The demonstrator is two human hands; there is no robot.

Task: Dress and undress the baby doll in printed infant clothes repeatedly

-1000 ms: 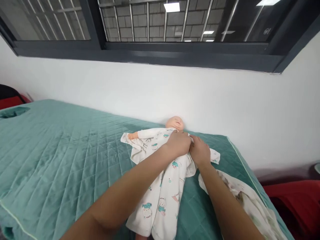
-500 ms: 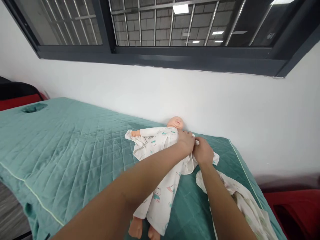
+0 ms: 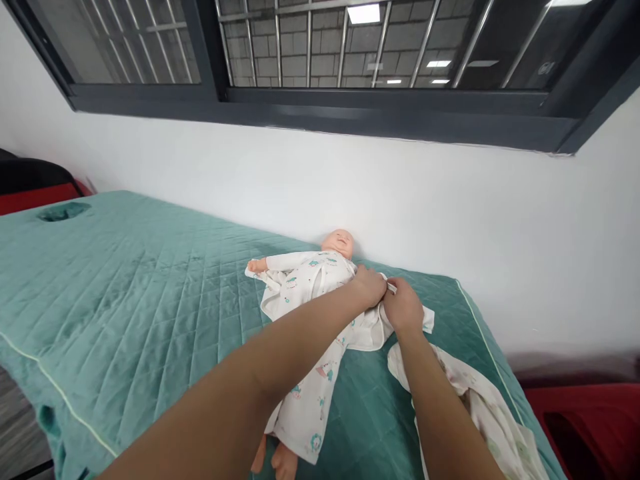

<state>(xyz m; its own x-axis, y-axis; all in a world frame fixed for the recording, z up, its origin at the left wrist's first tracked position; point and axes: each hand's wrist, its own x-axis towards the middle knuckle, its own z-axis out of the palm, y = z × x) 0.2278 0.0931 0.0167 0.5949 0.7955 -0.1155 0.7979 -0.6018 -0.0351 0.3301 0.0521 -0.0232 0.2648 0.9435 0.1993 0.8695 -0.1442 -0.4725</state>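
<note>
A baby doll (image 3: 339, 243) lies on its back on the green quilted bed cover, its head close to the wall. It wears a white printed outfit (image 3: 293, 280) with long trousers, and its bare feet show at the bottom. My left hand (image 3: 370, 285) is closed at the doll's sleeve on the right side. My right hand (image 3: 403, 307) is closed just beside it, pinching the white sleeve fabric (image 3: 391, 288) between the two hands. The doll's arm on that side is hidden by my hands and the cloth. Its other arm stretches out to the left, with the hand showing.
A crumpled white patterned cloth (image 3: 475, 387) lies under and beside my right forearm. The green quilted cover (image 3: 165, 280) has a hole (image 3: 64, 211) at far left. A white wall and dark window frame (image 3: 320, 117) stand behind. Red chairs (image 3: 590, 420) flank the bed.
The doll's head and body have shifted slightly left in view, and its legs now lean further left. Both hands stay together at the sleeve.
</note>
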